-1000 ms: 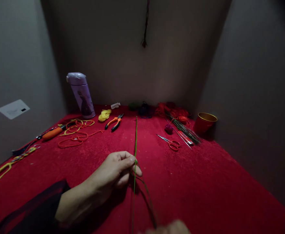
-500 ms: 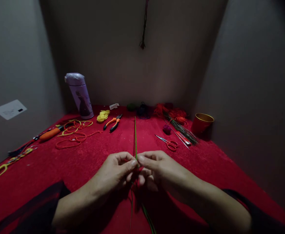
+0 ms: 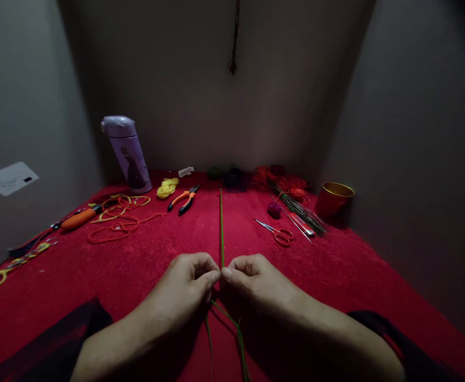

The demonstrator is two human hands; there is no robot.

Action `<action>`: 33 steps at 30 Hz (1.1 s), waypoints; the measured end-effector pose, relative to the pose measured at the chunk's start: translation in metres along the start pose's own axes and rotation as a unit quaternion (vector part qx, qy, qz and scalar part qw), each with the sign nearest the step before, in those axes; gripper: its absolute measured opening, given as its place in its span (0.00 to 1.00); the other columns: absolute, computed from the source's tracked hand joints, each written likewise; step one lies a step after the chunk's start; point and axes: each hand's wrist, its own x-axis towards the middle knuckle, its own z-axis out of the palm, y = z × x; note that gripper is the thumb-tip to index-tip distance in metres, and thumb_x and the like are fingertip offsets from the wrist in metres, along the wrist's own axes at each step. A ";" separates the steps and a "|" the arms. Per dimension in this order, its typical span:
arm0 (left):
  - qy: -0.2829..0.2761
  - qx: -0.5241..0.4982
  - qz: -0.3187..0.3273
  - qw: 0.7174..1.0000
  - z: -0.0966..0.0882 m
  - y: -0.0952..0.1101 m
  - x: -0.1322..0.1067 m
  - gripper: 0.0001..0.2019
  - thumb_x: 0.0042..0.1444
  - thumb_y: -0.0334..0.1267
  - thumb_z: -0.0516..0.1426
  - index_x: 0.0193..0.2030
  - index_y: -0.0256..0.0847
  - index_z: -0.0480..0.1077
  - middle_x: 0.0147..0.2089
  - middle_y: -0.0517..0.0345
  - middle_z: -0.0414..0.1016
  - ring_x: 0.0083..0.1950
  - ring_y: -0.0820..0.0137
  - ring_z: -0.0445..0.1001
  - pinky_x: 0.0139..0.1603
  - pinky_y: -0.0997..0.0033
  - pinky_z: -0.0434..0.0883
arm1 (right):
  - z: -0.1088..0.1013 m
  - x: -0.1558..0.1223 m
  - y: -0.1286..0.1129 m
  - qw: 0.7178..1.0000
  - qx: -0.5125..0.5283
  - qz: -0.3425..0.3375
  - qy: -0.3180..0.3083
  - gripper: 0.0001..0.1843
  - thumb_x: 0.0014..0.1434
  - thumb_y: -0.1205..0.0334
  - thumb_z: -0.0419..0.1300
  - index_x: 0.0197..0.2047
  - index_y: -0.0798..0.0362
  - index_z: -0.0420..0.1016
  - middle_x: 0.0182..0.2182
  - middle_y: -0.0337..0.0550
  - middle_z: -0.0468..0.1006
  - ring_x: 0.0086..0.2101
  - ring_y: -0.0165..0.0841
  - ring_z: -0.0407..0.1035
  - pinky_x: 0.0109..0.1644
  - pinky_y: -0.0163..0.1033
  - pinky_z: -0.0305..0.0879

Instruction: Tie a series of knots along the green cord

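Note:
A thin green braided cord (image 3: 222,228) runs from the back of the red cloth straight toward me. At its near end my left hand (image 3: 195,284) pinches it between thumb and forefinger. From the other side my right hand (image 3: 252,278) pinches at the same spot, its thumb tip close to the left thumb. Loose green strands (image 3: 238,339) trail from below the hands toward the near edge. The exact strands inside each pinch are hidden by the fingers.
Red-handled scissors (image 3: 276,232) and a purple yarn ball (image 3: 274,209) lie to the right, near a red cup (image 3: 332,204). Orange-handled pliers (image 3: 183,200), yellow yarn (image 3: 168,188) and a purple bottle (image 3: 127,154) stand or lie at left, with tangled red cord (image 3: 117,231).
Both hands have lowered slightly and their fingertips closed in under the cord. The right hand's lower fingers have curled in, and the loose strands now hang in a different spread.

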 end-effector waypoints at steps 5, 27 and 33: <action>0.055 0.196 0.061 0.977 -0.003 0.007 -0.010 0.09 0.53 0.37 0.52 0.26 0.39 0.71 0.24 0.58 0.70 0.25 0.72 0.65 0.26 0.75 0.58 | 0.001 0.001 0.003 1.000 -0.009 -0.005 0.024 0.14 0.53 0.59 0.55 0.20 0.54 0.60 0.14 0.30 0.55 0.16 0.21 0.48 0.18 0.30 0.42; -0.061 -0.087 -0.021 0.994 0.003 0.008 -0.006 0.12 0.55 0.45 0.51 0.37 0.38 0.66 0.17 0.67 0.59 0.16 0.78 0.54 0.18 0.78 0.51 | 0.002 -0.001 -0.001 0.998 0.054 -0.028 -0.012 0.07 0.51 0.63 0.57 0.26 0.58 0.67 0.17 0.34 0.64 0.17 0.21 0.55 0.19 0.28 0.49; 0.000 0.068 0.076 0.995 -0.002 0.001 0.000 0.12 0.53 0.40 0.53 0.22 0.37 0.65 0.21 0.63 0.61 0.24 0.76 0.58 0.24 0.77 0.54 | 0.002 0.000 0.004 0.997 -0.024 -0.067 0.008 0.08 0.52 0.65 0.56 0.23 0.56 0.63 0.17 0.32 0.59 0.18 0.21 0.50 0.20 0.28 0.46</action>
